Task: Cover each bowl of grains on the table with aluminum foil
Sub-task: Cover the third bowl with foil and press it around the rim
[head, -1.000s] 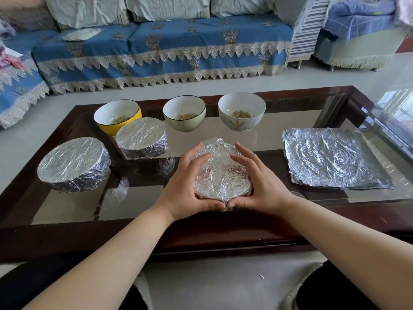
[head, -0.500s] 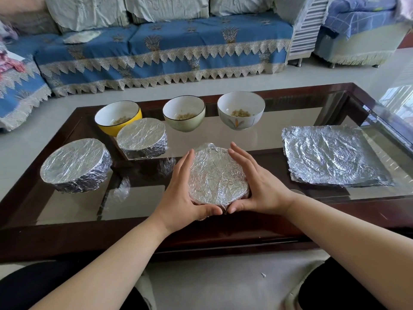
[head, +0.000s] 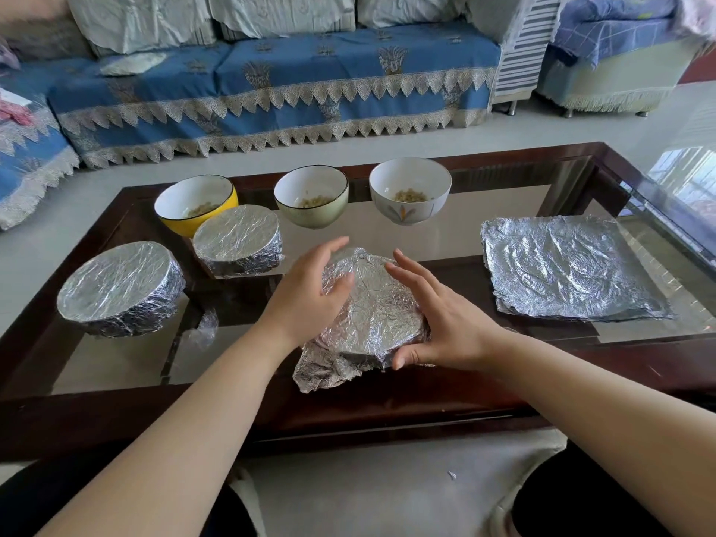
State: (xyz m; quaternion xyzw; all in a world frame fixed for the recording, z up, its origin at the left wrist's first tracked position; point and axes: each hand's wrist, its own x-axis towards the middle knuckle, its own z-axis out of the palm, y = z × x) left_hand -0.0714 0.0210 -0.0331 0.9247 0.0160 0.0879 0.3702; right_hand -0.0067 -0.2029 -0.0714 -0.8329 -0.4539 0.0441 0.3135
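Observation:
A bowl wrapped in crumpled foil (head: 374,312) sits near the front of the glass table (head: 484,242), with a loose foil flap (head: 321,372) sticking out at its near left. My left hand (head: 310,292) lies against the bowl's left side, thumb on the foil. My right hand (head: 438,315) is at its right side, fingers straight, thumb by the near rim. Two more foil-covered bowls stand at the left (head: 120,288) and behind it (head: 238,244). Three uncovered bowls with grains line the back: yellow (head: 195,203), green (head: 312,199), white (head: 410,193).
A stack of flat foil sheets (head: 569,267) lies at the right of the table. The dark wooden frame (head: 348,412) runs along the near edge. A blue sofa (head: 271,83) stands beyond the table.
Both hands have loosened from cupping the wrapped bowl; the fingers have lifted and spread. A loose foil flap now shows at the bowl's near left.

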